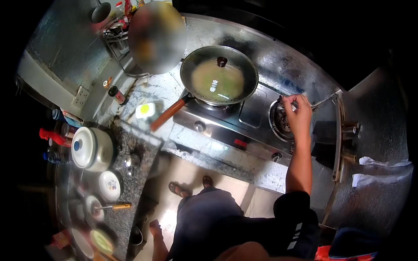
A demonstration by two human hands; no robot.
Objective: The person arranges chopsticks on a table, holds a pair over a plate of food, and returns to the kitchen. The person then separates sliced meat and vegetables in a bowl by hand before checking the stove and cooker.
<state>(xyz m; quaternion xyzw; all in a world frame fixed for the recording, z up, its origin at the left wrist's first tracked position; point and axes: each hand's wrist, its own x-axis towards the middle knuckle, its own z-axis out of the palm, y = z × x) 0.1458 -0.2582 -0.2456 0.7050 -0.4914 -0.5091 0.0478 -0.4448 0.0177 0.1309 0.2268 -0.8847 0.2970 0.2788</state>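
Note:
My right hand [297, 111] is above the right burner [282, 121] of the steel stove, thumb and fingertips pinched around a small dark thing that I cannot make out. What appears to be my left hand [155, 228] hangs low at the lower left, its fingers too dim to read. On the left burner sits a pan [188, 97] with a brown wooden handle, covered by a glass lid [219, 80] with a dark knob. Pale greenish contents show through the glass.
A white lidded pot [102, 148], a plate [109, 185] and several dishes stand on the left counter. Near the wall is a small dark bottle [116, 95]; an egg-like item [145, 110] lies beside the pan handle. A rack [114, 43] stands at the upper left.

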